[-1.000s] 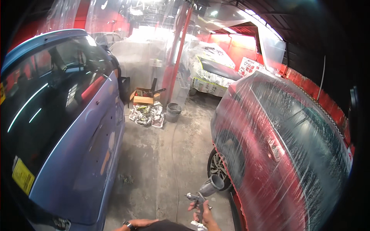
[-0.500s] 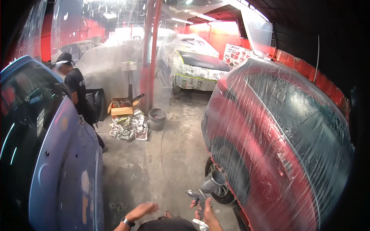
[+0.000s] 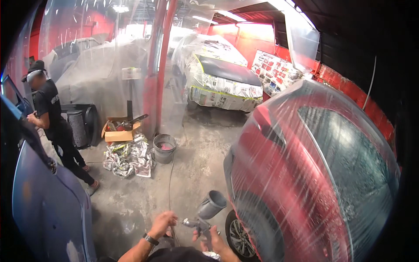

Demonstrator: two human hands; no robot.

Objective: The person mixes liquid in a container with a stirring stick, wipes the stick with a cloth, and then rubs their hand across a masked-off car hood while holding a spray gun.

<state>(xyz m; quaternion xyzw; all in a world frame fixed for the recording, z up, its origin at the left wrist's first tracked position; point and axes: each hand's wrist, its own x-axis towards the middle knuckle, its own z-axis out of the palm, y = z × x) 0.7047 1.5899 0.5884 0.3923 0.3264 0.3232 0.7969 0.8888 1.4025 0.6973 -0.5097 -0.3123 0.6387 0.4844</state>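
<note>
Spray gun (image 3: pixel 209 208) between left car (image 3: pixel 52 205) and right car (image 3: pixel 288 174)
It's in the right hand (image 3: pixel 214 241); ahead, paper (image 3: pixel 128 159) lies before a box (image 3: pixel 118 136), left of a bucket (image 3: pixel 163 157).

— "What do you count down low, in front?"
— "One left hand (image 3: pixel 163 223) and one right hand (image 3: pixel 214 239), so two. One watch (image 3: pixel 150 239), one spray gun (image 3: pixel 200 225)."
— "And vehicles?"
— "Three plain ones: one blue car (image 3: pixel 52 209), one red car (image 3: pixel 279 179), one paper-covered car (image 3: pixel 227 83). Shapes behind the plastic sheet (image 3: pixel 102 26) are too hazy to count."
— "On the floor (image 3: pixel 200 157)?"
— "One bucket (image 3: pixel 164 153), one cardboard box (image 3: pixel 118 136), one heap of newspaper (image 3: pixel 128 159)."
— "Other people?"
— "One co-worker (image 3: pixel 49 105) in view."
</note>
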